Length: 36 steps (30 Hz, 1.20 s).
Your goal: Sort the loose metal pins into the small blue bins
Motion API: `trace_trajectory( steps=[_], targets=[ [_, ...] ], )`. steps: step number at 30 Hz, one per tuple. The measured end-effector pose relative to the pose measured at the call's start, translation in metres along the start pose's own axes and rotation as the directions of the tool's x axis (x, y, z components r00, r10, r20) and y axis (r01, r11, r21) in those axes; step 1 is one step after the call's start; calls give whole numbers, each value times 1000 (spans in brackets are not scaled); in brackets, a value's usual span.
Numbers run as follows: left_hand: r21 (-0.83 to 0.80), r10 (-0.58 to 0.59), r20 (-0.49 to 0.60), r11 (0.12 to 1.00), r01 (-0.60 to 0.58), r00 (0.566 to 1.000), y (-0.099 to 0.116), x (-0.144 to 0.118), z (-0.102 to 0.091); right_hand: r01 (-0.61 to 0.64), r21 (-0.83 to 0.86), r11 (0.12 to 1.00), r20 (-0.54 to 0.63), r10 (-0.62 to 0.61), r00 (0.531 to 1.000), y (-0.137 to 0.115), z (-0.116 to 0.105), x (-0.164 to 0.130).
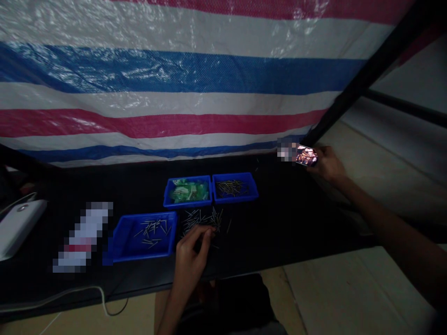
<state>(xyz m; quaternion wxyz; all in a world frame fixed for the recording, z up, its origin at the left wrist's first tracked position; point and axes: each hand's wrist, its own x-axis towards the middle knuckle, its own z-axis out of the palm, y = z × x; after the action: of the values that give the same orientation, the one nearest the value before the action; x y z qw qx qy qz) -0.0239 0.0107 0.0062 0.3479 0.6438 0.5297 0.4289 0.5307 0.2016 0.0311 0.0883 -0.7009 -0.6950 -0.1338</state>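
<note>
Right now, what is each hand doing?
Left hand: fingers bent onto loose thin metal pins; grip unclear.
Right hand: closed around a small lit phone.

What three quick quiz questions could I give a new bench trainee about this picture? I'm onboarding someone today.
1. True or false: the left hand rests at the loose pile of pins on the black table.
2. How many blue bins are on the table?
3. What does the right hand hold? A) a phone B) a pin C) a bin

Key
1. True.
2. Three: the near bin with a few pins, the green-filled bin, the pin bin.
3. A: the phone, screen lit, held at the table's far right edge.
</note>
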Motion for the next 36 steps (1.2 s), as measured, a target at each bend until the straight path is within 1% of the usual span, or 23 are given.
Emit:
trace_trajectory(
  steps=[4, 10, 15, 23, 27, 32, 36],
  targets=[
    [7, -2, -9, 1000, 2, 1000, 0, -1, 0, -1, -45, 999, -36, 0, 999, -5, 1, -3],
    [10, -8, 3, 1000, 8, 1000, 0, -1, 0, -46, -59, 997, -53, 43, 998, -17, -4, -7],
    [15, -16, 12, 1000, 16, 1000, -2, -1, 1, -33, -104, 994, -70, 26, 997, -22, -6, -6],
    [22, -1, 1, 1000, 1, 1000, 0, 0, 1, -23, -212, 977, -133, -6, 991, -20, 6, -2],
    [21, 2, -14, 1000, -2, 1000, 1, 0, 0, -27, -222, 975, -137, -4, 991, -18, 7, 0],
    [20, 0, -15, 1000, 1, 1000, -1, -1, 1, -27, -198, 980, -107, 5, 994, -20, 4, 3],
    [17, 0, -7, 1000, 0, 1000, -1, -1, 0, -49, -256, 966, -100, 24, 995, -21, 5, 6]
  ],
)
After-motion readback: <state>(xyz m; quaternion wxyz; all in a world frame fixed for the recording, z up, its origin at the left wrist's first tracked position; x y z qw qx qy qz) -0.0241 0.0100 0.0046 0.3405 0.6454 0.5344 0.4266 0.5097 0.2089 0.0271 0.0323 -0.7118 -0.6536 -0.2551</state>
